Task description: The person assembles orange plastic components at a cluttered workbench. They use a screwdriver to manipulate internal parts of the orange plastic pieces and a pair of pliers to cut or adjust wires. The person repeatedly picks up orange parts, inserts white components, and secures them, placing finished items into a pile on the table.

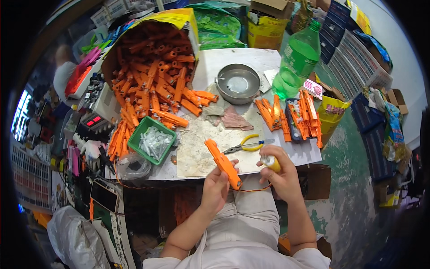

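My left hand (216, 190) is closed round a long orange plastic housing (223, 163), tilted with its far end pointing up and left. In my right hand (286, 177), fingers wrapped round it, is a short pale-yellow cylinder (271, 163) with a whitish end; its exact kind is unclear. A thin twisted wire (256, 190) runs between the two hands near the table's front edge. Just beyond them lie pliers with yellow handles (249, 142) and a screwdriver with a clear blue-tinted handle (264, 142). The hands are apart.
A tipped box (193, 28) spills orange housings leftward. A green tray (168, 155) holds small whitish parts. A metal bowl (238, 97), cloth (234, 118), green bottle (298, 60) and a dark bin of housings (294, 133) stand farther back. A power unit (105, 110) sits left.
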The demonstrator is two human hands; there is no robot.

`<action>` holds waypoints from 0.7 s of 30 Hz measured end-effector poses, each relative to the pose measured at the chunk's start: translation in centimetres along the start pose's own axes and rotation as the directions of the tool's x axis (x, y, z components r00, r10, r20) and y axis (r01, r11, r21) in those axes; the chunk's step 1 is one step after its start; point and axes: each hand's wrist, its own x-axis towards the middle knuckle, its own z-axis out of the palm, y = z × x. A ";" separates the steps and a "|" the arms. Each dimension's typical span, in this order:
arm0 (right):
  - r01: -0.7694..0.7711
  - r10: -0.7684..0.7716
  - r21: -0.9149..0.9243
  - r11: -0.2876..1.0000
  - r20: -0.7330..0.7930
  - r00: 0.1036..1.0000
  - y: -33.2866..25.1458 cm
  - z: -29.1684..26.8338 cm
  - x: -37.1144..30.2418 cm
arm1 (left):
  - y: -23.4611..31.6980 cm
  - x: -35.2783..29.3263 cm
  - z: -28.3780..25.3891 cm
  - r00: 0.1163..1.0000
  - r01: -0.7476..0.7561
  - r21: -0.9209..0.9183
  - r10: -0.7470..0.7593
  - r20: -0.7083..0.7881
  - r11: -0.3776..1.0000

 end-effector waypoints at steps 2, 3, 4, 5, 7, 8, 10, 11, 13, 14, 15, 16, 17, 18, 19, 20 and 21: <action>0.046 -0.048 -0.122 0.991 -0.012 0.999 -0.1 1.6 -0.4 | 1.4 1.1 0.0 0.998 -0.054 0.031 0.056 -0.039 0.998; 0.065 -0.069 -0.207 0.976 -0.013 0.998 -0.1 2.3 -0.7 | 2.0 1.5 0.0 0.997 -0.060 0.031 0.062 -0.044 0.998; 0.078 -0.088 -0.294 0.953 -0.019 0.996 -0.2 2.9 -0.7 | 2.4 1.8 0.1 0.997 -0.060 0.027 0.061 -0.045 0.998; 0.148 -0.164 -0.443 0.884 0.003 0.986 -0.2 3.5 -0.5 | 2.7 1.9 0.5 0.995 -0.076 0.039 0.079 -0.060 0.996; 0.228 -0.261 -0.582 0.781 0.028 0.965 0.8 4.4 -0.5 | 3.0 1.9 1.1 0.991 -0.104 0.073 0.109 -0.078 0.992; 0.260 -0.305 -0.646 0.718 0.044 0.951 1.5 4.8 -0.5 | 3.0 1.9 1.4 0.989 -0.115 0.088 0.122 -0.085 0.989; 0.304 -0.379 -0.684 0.663 0.043 0.924 2.3 5.3 -0.3 | 2.9 1.9 2.1 0.984 -0.121 0.126 0.136 -0.115 0.985; 0.302 -0.384 -0.715 0.630 0.051 0.922 2.3 5.4 -0.3 | 2.8 1.8 2.2 0.981 -0.124 0.145 0.143 -0.132 0.982; 0.287 -0.363 -0.762 0.580 0.073 0.929 2.1 5.6 -0.3 | 2.5 1.8 2.2 0.982 -0.130 0.144 0.147 -0.117 0.981; 0.275 -0.337 -0.780 0.563 0.087 0.937 1.9 5.6 -0.3 | 2.3 1.8 2.2 0.983 -0.132 0.143 0.148 -0.108 0.981; 0.262 -0.310 -0.796 0.545 0.099 0.945 1.7 5.6 -0.3 | 2.2 1.9 2.2 0.980 -0.137 0.148 0.156 -0.121 0.979; 0.267 -0.324 -0.794 0.546 0.095 0.941 1.8 5.6 -0.3 | 2.1 2.0 2.3 0.978 -0.142 0.153 0.163 -0.133 0.978; 0.272 -0.337 -0.792 0.547 0.090 0.937 1.9 5.6 -0.2 | 2.0 2.1 2.3 0.975 -0.146 0.157 0.170 -0.146 0.977; 0.278 -0.350 -0.789 0.548 0.085 0.933 2.1 5.7 -0.1 | 1.9 2.2 2.3 0.971 -0.157 0.175 0.184 -0.150 0.972; 0.290 -0.373 -0.788 0.543 0.083 0.924 2.4 5.7 0.0 | 1.8 2.4 2.1 0.968 -0.170 0.193 0.200 -0.151 0.966; 0.302 -0.396 -0.787 0.538 0.081 0.915 2.8 5.7 0.2 | 1.7 2.6 2.0 0.964 -0.182 0.211 0.216 -0.153 0.961; 0.314 -0.419 -0.786 0.533 0.078 0.905 3.1 5.7 0.3 | 1.6 2.7 2.0 0.966 -0.166 0.224 0.204 -0.156 0.960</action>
